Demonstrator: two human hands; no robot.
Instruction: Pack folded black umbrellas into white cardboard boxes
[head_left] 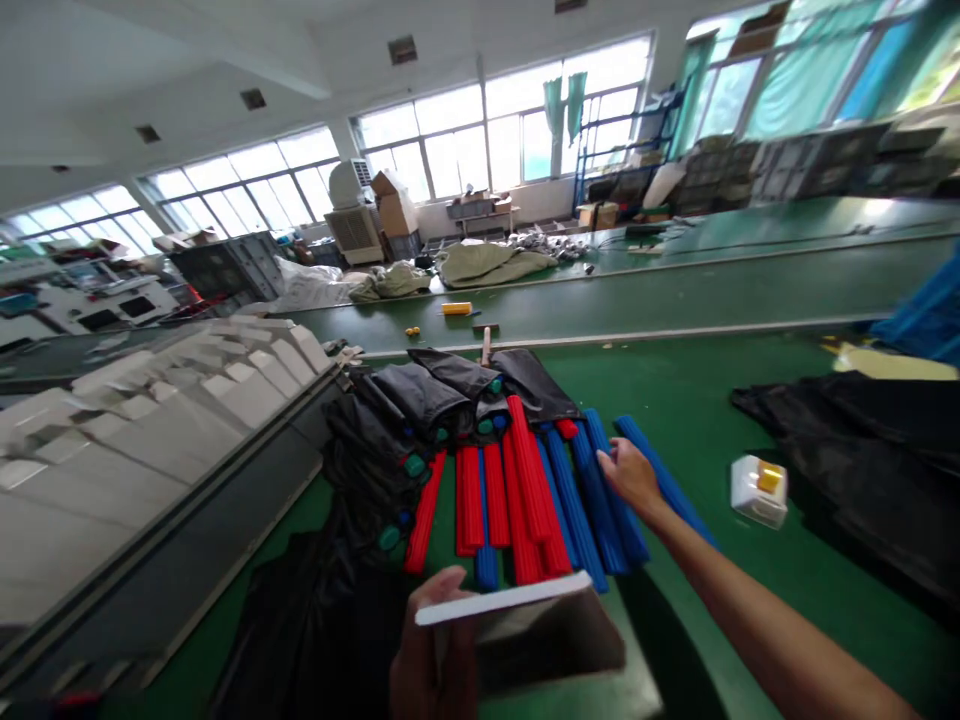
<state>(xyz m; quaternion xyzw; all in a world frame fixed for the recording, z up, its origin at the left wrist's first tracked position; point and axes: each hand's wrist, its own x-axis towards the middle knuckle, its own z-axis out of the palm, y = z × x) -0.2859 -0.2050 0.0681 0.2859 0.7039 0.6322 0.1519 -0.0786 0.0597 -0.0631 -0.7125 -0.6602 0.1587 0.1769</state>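
In the head view my left hand (433,640) grips the left side of a white box (551,640), held low at the front above the table. The box's bright upper edge faces me and its inside looks dark. My right hand (631,473) is over the right end of a row of ribbed blue tubes (600,495), its fingers slightly bent and apart, nothing visible between them. Whether it touches the tubes I cannot tell. Ribbed red tubes (529,480) lie left of the blue ones. Several tubes have ends inside black bags (427,390), where green and blue caps show.
White cartons (172,420) stand in a slanted row on the left. At right lie a small clear-wrapped white box (759,490) and black fabric (862,450). Beyond the green table (675,375), a yellow cylinder (457,309) rests on a green belt.
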